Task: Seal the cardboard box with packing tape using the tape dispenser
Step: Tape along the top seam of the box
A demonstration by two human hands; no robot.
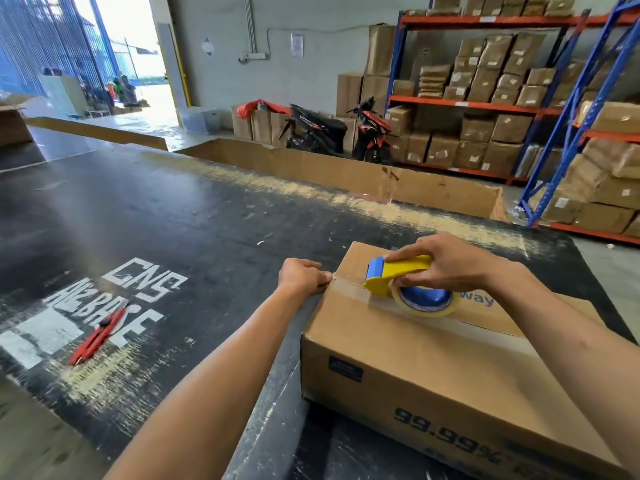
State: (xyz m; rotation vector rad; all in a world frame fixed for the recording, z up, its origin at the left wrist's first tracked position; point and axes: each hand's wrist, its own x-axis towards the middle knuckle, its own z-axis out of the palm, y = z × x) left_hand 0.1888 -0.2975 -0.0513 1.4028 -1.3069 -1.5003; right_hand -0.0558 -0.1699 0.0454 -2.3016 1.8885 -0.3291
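A closed cardboard box [426, 368] with blue print lies on the black table at the lower right. My right hand [446, 263] grips a yellow and blue tape dispenser [398, 275], which rests on the box's top seam near its far left end. Its roll of clear tape [427, 301] sits on the lid. A strip of clear tape [349, 284] runs from the dispenser to the box's left edge. There my left hand [304, 275] presses the tape end against the box's upper left corner with its fingertips.
The scuffed black table [180, 220] has white lettering and a red utility knife [98, 332] at the left. A long open cardboard bin [346, 171] stands behind the table. Shelves of boxes [502, 98] and two motorbikes [332, 133] stand at the back right.
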